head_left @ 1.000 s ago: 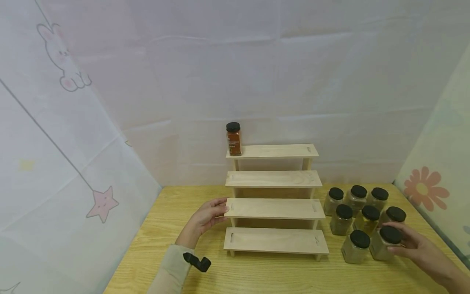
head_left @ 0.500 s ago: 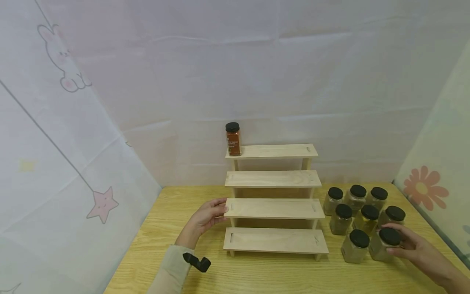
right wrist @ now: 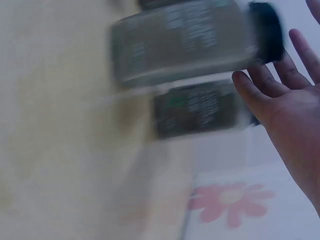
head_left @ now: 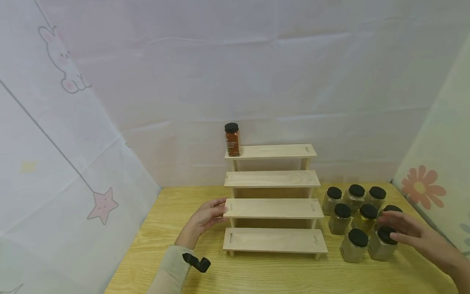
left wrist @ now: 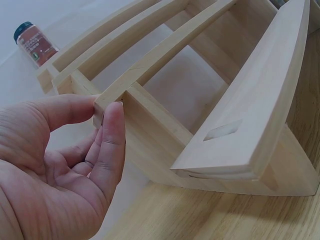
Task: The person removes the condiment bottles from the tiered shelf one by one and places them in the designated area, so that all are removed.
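Observation:
A four-step wooden display rack (head_left: 273, 208) stands on the table. My left hand (head_left: 207, 216) holds the left end of its second step from the bottom; in the left wrist view, thumb and fingertips pinch that board. On the top step's left end is a spice jar (head_left: 233, 143) with red-brown contents and a black lid. Right of the rack, my right hand (head_left: 415, 232) is at the lid of the front-right spice jar (head_left: 380, 248), fingers loosely spread. The right wrist view, blurred, shows the fingers beside this jar (right wrist: 185, 45), not wrapped round it; contact is unclear.
Several more black-lidded spice jars (head_left: 353, 248) stand close together right of the rack; one behind my right hand is partly hidden. A printed cloth (head_left: 257, 81) encloses the back and sides of the wooden table (head_left: 257, 275).
My right hand has loosened from the front-right jar's lid and lifted slightly, its fingers now farther apart. The left hand keeps its hold on the rack.

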Demonstrator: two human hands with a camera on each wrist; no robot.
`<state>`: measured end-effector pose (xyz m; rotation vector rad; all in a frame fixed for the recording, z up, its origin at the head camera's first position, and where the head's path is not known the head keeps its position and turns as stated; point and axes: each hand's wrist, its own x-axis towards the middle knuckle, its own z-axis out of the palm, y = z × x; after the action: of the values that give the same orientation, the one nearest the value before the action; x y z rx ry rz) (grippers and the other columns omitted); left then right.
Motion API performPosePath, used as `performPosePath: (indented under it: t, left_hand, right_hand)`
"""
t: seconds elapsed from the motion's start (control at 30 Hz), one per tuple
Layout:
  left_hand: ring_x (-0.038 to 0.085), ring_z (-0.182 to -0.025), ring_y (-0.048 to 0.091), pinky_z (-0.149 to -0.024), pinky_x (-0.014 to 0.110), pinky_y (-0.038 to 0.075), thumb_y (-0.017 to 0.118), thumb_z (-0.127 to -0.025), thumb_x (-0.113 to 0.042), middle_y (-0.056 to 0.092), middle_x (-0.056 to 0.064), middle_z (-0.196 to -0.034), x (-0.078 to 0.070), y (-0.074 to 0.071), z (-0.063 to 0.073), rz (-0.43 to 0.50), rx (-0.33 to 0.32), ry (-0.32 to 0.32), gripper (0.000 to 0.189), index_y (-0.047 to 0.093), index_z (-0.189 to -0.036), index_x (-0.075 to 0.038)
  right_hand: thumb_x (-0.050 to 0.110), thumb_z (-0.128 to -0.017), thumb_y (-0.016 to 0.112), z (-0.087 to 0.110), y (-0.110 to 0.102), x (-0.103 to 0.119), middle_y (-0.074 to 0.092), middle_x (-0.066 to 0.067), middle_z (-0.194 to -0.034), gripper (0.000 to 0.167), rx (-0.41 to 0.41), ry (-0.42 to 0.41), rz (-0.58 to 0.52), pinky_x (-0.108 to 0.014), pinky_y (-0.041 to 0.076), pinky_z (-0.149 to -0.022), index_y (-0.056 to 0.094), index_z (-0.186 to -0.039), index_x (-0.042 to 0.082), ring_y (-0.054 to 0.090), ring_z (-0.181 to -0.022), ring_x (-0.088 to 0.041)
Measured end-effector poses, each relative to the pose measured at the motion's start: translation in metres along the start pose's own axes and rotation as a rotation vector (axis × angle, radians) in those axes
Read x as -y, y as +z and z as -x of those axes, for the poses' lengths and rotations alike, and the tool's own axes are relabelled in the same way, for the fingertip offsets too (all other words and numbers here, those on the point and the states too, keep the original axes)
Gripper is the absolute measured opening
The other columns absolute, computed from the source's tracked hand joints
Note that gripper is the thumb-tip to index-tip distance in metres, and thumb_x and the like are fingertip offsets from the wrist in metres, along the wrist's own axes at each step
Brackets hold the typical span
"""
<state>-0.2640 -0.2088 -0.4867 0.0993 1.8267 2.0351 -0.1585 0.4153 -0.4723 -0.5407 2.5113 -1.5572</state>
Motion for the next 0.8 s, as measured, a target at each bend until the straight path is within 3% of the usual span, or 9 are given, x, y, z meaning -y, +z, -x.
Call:
performPosePath:
  t: [0.2, 0.37, 0.67, 0.8]
  left_hand:
    - [0.014, -0.096, 0.061, -0.078, 0.024, 0.059, 0.064, -0.099, -0.007, 0.019, 0.029, -0.161, 0.0, -0.001, -0.001, 0.006, -0.003, 0.001, 0.069, 0.028, -0.157, 0.001]
    - [0.014, -0.099, 0.061, -0.079, 0.024, 0.059, 0.064, -0.099, -0.008, 0.017, 0.028, -0.162, 0.0, -0.001, -0.001, 0.004, 0.001, 0.003, 0.069, 0.029, -0.157, 0.001]
    - [0.013, -0.096, 0.061, -0.079, 0.025, 0.059, 0.065, -0.099, -0.009, 0.02, 0.028, -0.161, 0.0, 0.0, -0.001, 0.003, 0.009, 0.001, 0.071, 0.027, -0.158, 0.002]
    - [0.013, -0.095, 0.061, -0.079, 0.025, 0.059, 0.065, -0.099, -0.008, 0.022, 0.028, -0.159, 0.0, 0.0, 0.0, 0.007, 0.003, 0.001, 0.07, 0.029, -0.157, 0.001]
  right_hand:
    - [0.007, -0.108, 0.048, -0.023, -0.009, 0.04, 0.061, 0.017, -0.135, 0.045, -0.067, -0.061, 0.16, -0.018, 0.054, -0.082, 0.04, -0.152, 0.002, 0.056, -0.116, 0.01]
    - [0.009, -0.106, 0.052, -0.046, -0.008, 0.074, 0.063, 0.013, -0.133, 0.044, -0.103, -0.095, 0.209, -0.017, 0.054, -0.083, 0.045, -0.15, 0.007, 0.06, -0.114, 0.006]
    - [0.017, -0.109, 0.049, -0.084, -0.002, 0.126, 0.058, 0.014, -0.137, 0.044, 0.006, -0.097, 0.184, -0.02, 0.053, -0.085, 0.041, -0.152, 0.013, 0.057, -0.119, 0.005]
    - [0.013, -0.108, 0.05, -0.102, 0.003, 0.142, 0.059, 0.005, -0.138, 0.043, 0.037, -0.157, 0.168, -0.02, 0.053, -0.089, 0.043, -0.15, 0.011, 0.058, -0.121, -0.001]
